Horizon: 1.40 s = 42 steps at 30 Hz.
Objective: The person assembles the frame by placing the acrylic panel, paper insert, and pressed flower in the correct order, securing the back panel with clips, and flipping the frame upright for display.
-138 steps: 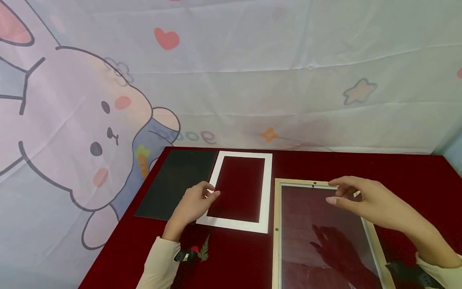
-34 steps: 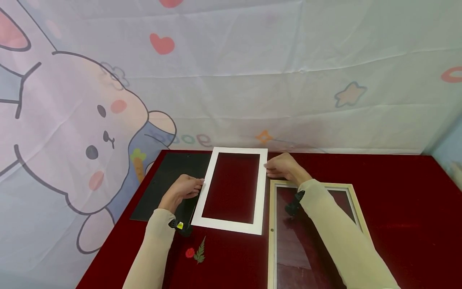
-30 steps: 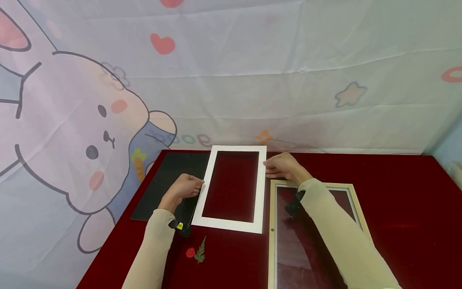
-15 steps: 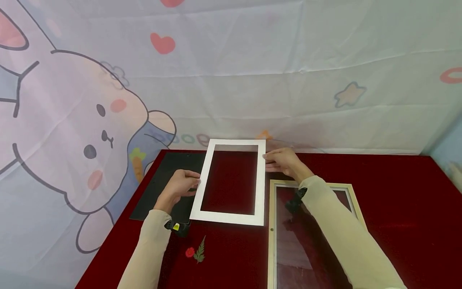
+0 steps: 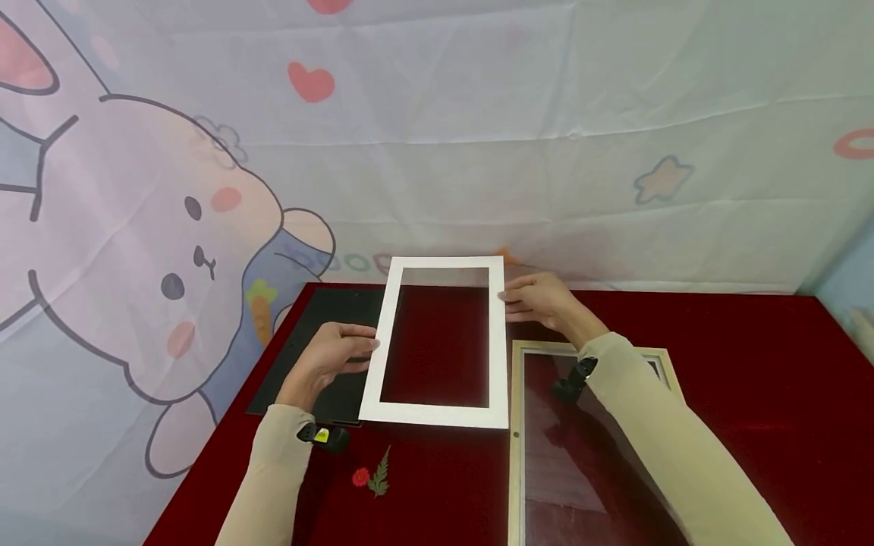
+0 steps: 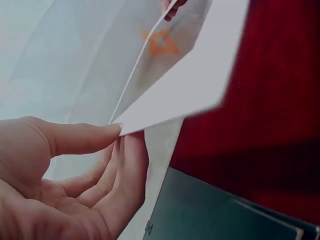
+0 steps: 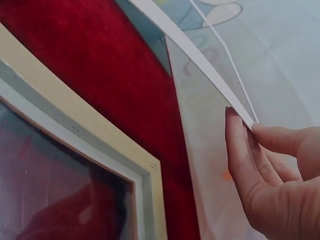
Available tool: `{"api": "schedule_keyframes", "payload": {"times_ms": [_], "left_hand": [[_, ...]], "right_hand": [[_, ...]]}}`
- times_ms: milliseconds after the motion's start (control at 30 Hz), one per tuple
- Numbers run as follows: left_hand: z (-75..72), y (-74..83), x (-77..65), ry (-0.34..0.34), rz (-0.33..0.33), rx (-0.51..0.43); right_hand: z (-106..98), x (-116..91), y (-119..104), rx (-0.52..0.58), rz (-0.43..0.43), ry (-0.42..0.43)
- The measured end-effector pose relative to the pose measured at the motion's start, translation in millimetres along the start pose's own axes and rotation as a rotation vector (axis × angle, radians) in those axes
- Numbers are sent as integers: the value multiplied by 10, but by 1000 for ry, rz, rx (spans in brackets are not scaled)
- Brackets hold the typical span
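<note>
Between my hands a white picture mat [image 5: 437, 414] with a rectangular opening is held up off the table. My left hand [image 5: 328, 356] pinches its left edge; in the left wrist view the thumb [image 6: 85, 139] lies on top and the fingers are underneath. On the opposite side my right hand [image 5: 542, 302] pinches the right edge, thumb against fingers, as the right wrist view also shows. Below my right forearm lies a pale wooden picture frame [image 5: 517, 455] with a clear pane [image 5: 567, 485]. A dark backing board [image 5: 293, 364] lies flat under and beyond my left hand.
Near the table's front lie a small red flower [image 5: 360, 477] and a green fern leaf [image 5: 379, 474], side by side. Dark red cloth [image 5: 758, 394] covers the table. A printed curtain [image 5: 437, 152] hangs right behind the table's back edge.
Both hands went from hovering apart to pinching the mat's two sides. The mat has risen off the cloth, its far edge now overlapping the curtain. The frame, flower and leaf stayed put.
</note>
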<state>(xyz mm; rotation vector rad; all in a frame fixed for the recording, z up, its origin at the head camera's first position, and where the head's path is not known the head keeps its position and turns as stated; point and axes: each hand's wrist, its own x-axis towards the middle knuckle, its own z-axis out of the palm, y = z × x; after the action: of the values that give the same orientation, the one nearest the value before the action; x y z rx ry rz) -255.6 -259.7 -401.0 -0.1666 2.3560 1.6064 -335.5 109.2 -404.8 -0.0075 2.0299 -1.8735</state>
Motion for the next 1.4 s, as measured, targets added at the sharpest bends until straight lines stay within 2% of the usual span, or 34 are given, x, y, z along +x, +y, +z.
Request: {"api": "schedule_keyframes", "payload": {"times_ms": [333,467,700,900,1100,1400], "left_hand": [[38,61,-105,-100,29,-73],[86,75,-122,-154,37,-95],[226,128,-178,-201,65,-114],[331,136,-268,-214,57,-106],[458,110,-362,-255,81,-98],[728,178,-476,-318,95,-101]], "right_hand": [[-145,-275,-80,-49,-74,-15],[-220,-410,-108,-52,-92,-16],[-382,-645,-122,-97,-108,0],[-483,-805,-51,-76,-108,-8],[-602,-970,73,-27,-93,-15],[-853,-1268,244,3,-145,-4]]}}
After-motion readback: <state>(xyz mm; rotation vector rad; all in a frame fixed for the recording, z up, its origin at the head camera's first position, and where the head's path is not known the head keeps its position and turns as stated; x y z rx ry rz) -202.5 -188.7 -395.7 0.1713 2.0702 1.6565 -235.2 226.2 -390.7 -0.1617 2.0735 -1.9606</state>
